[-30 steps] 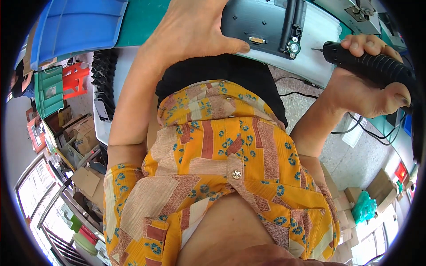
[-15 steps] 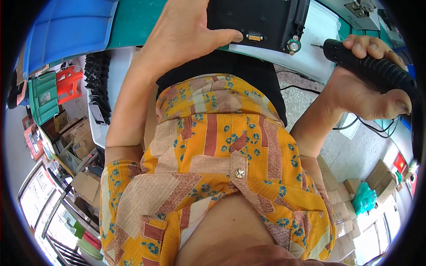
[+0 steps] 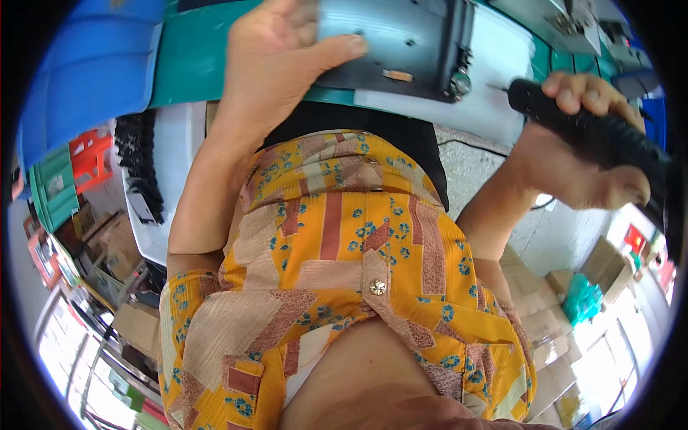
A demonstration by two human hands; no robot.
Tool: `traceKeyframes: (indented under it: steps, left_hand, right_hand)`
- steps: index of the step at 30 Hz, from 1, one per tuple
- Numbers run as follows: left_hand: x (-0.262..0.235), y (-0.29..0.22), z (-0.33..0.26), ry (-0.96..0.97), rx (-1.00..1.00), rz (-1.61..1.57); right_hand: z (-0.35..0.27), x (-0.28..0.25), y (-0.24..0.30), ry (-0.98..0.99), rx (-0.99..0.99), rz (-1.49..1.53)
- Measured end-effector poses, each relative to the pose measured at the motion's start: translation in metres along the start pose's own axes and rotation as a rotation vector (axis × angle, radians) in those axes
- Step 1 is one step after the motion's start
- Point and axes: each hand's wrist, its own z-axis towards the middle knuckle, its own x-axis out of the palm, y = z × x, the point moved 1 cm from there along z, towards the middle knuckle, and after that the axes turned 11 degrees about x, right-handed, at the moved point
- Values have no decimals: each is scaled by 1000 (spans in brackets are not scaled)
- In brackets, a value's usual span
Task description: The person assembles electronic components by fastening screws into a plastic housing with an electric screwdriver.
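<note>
A flat black plastic housing [image 3: 423,43] lies at the top of the view, with light glaring off its surface. Along its near edge sits a small gold-coloured connector [image 3: 398,76], and at its near right corner is a round metal fitting [image 3: 460,84]. My left hand [image 3: 269,68] grips the housing's left side, thumb stretched over its top; the other fingertips are partly hidden. To the right, my right hand [image 3: 573,161] is wrapped round a black electric screwdriver [image 3: 598,122]. The screwdriver's thin bit points left toward the round fitting, apart from it.
The housing rests over a green work surface [image 3: 193,64] and a white sheet [image 3: 502,72]. A blue bin [image 3: 93,57] stands at far left, near a white tray [image 3: 179,143] with black parts [image 3: 136,154]. Grey metal equipment [image 3: 566,25] stands at upper right.
My left thumb has drawn back leftward across the housing, away from the connector. The housing catches more glare. The whole view has shifted slightly; the screwdriver stays in my right hand.
</note>
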Motion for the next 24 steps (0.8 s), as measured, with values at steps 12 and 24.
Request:
traceKeyframes:
  steps: [12, 24]
  left_hand:
    - [-60, -24, -88, -179, -68, -169]
    - [-325, 39, -359, -1345, 47, 204]
  right_hand:
    - [35, -1, 33, -250, -17, -306]
    - [14, 69, 15, -235, -205, -358]
